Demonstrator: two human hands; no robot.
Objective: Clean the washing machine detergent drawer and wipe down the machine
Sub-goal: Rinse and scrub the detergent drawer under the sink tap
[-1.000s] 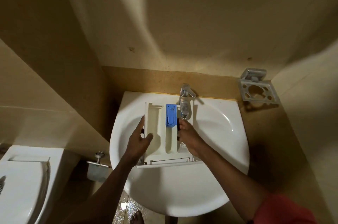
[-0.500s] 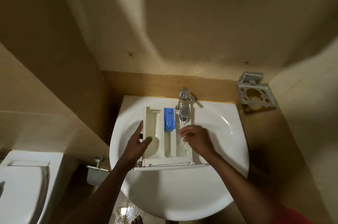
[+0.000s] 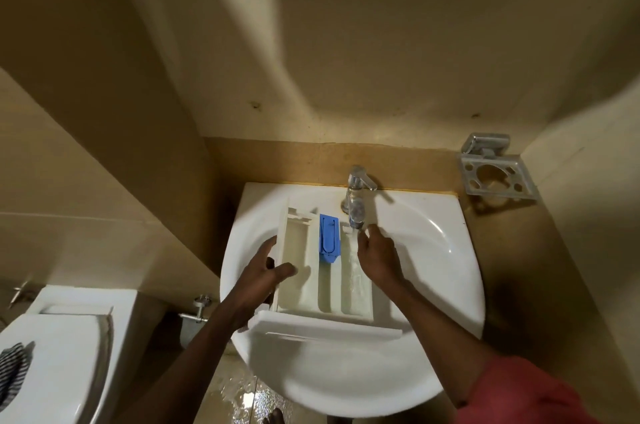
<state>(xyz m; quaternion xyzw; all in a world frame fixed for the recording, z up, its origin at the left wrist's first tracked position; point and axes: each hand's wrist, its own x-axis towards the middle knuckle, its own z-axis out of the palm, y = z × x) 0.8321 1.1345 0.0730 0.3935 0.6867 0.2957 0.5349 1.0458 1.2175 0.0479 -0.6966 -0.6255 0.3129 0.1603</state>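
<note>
A white wash basin [image 3: 433, 337] fixed to the tan wall carries the white detergent drawer [image 3: 322, 285] — laid across the bowl, front panel nearest the camera — while below it the tiled floor [image 3: 239, 392] looks wet.

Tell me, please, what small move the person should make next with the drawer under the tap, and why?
Probably rub the right hand down the right compartment: the tap runs water into it, while the left hand steadies the detergent drawer over the sink.
</note>
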